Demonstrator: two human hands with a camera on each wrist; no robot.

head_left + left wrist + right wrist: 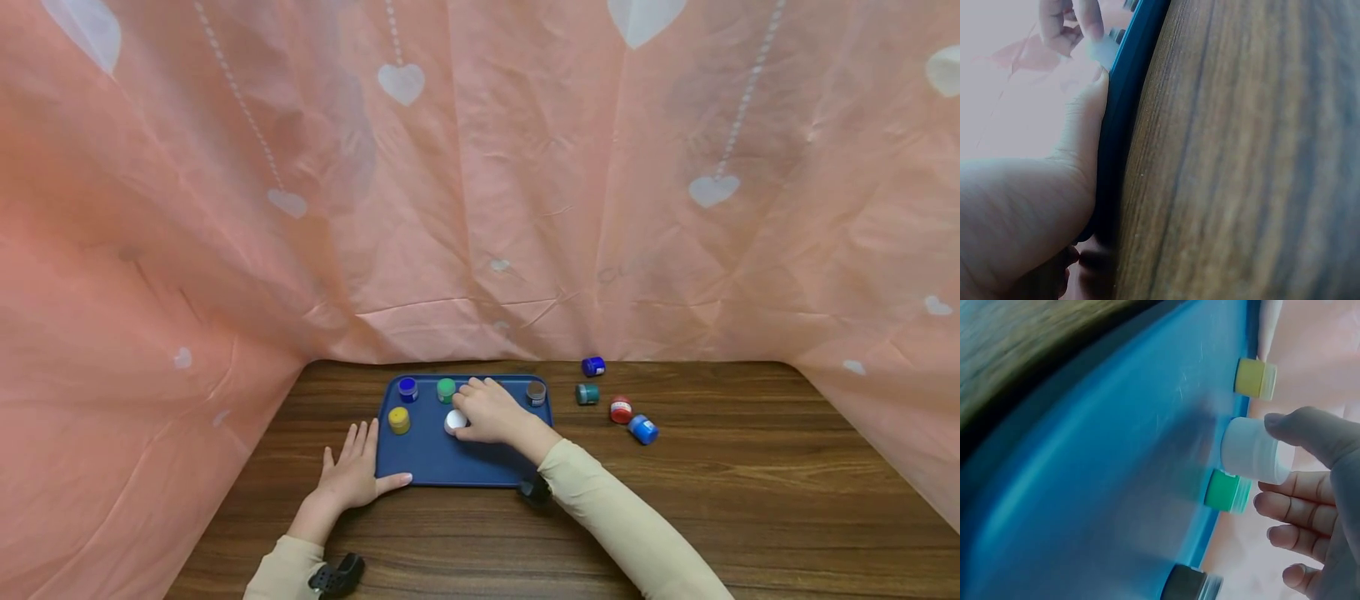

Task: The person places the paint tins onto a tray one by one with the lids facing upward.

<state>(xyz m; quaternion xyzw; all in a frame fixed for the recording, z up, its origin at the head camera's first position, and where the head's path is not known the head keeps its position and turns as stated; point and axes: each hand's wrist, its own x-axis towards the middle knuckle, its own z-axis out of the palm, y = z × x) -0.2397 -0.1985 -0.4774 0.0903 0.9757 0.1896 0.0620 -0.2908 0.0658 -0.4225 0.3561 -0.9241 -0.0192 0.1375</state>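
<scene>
Two sleeves (630, 518) (281, 573), two hands (349, 477) (491, 413), one white jar (1249, 450)

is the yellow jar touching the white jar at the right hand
Apart. The head view shows it: a plain strip of bare blue tray separates the yellow jar from the white jar.

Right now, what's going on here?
A person's right hand pinches a white paint jar at the blue tray; their left hand rests against the tray's near-left corner. The tray holds a dark-blue jar, green jar, yellow jar and brown jar. Four other jars are on the wooden table to its right.
</scene>
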